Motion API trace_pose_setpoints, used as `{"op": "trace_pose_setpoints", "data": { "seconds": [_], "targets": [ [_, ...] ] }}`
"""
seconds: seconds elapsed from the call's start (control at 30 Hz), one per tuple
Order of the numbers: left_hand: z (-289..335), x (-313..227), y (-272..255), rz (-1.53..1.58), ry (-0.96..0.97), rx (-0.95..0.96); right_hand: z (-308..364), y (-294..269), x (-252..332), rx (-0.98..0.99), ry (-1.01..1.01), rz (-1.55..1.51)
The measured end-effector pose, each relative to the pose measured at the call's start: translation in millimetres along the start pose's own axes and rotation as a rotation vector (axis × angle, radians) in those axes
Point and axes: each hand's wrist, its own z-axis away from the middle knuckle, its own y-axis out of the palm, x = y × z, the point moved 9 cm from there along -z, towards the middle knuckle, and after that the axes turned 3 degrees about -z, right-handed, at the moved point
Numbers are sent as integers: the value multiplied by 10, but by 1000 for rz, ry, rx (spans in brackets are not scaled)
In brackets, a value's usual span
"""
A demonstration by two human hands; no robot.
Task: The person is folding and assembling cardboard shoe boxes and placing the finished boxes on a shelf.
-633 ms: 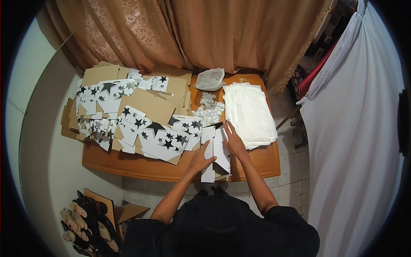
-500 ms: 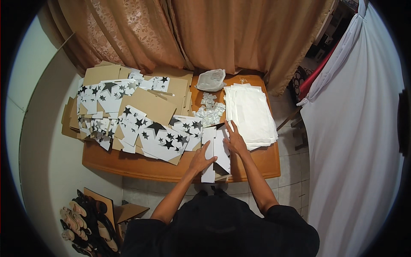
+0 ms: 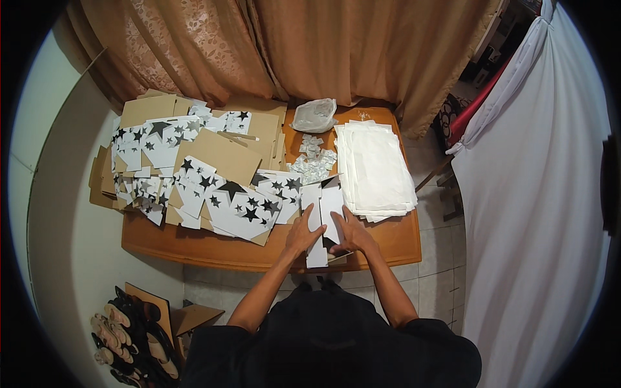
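A partly folded white cardboard box (image 3: 313, 253) stands near the table's front edge, its panels upright with a dark gap between them. My left hand (image 3: 303, 234) grips its left panel, the thumb lying over the white face. On the other side my right hand (image 3: 353, 235) holds the right panel (image 3: 331, 205), thumb bent inward near the dark gap. What the fingertips do behind the panels is hidden. To the left of the box lie flat cardboard pieces printed with black stars (image 3: 249, 208).
Brown cardboard sheets (image 3: 226, 155) pile up on the table's left. Small clear packets (image 3: 313, 167) lie beyond the box, with a plastic bag (image 3: 315, 116) behind them. A stack of white sheets (image 3: 375, 171) sits to the right. Shoes (image 3: 139, 333) stand at lower left.
My right hand has come nearer to me along the box's right side, and its fingers have bent around the panel. The left hand keeps its hold.
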Motion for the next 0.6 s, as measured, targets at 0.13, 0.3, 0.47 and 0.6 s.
{"op": "trace_pose_setpoints", "data": {
  "seconds": [0.13,0.3,0.47,0.6],
  "targets": [
    [-14,18,-13,-15,28,-38,279,117,74,107,37,-20],
    [35,-104,16,-131,-58,-7,412,125,91,65,63,-70],
    [62,-143,-18,-209,-68,-50,376,150,57,74,60,-117],
    [43,-183,1,-275,-75,-23,369,161,32,27,46,-123]
  ]
}}
